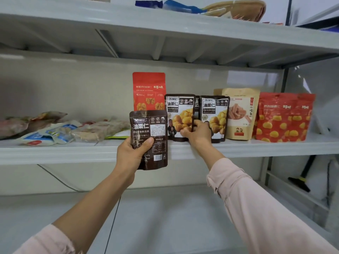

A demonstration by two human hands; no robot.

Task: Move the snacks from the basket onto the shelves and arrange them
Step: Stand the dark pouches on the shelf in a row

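Two hands work at the middle shelf [73, 153]. The left hand [134, 153] grips a dark brown held pouch [146, 123] of chestnuts by its lower left part, thumb curled over the printed back panel, and holds it upright in the air in front of the shelf's edge. The right hand [196, 132] reaches onto the shelf and pinches the lower right edge of a standing chestnut pouch [178, 110], fingertips curled against its front. That pouch stands face out near the front of the shelf. Just to its right stands a second chestnut pouch [213, 116] of the same kind, with another dark pack partly visible in the gap between them. A tall red walnut pouch [149, 90] stands behind, toward the back wall. Further right are a kraft-paper pouch [240, 114] showing orange strips and then red bags [284, 118] printed with yellow chestnuts. On the left part of the shelf, blue-and-white packets [49, 134] and clear packs [99, 130] lie flat in a loose heap. Flat packets [236, 10] rest on the top shelf [91, 21]. Both arms wear pink sleeves [256, 208].
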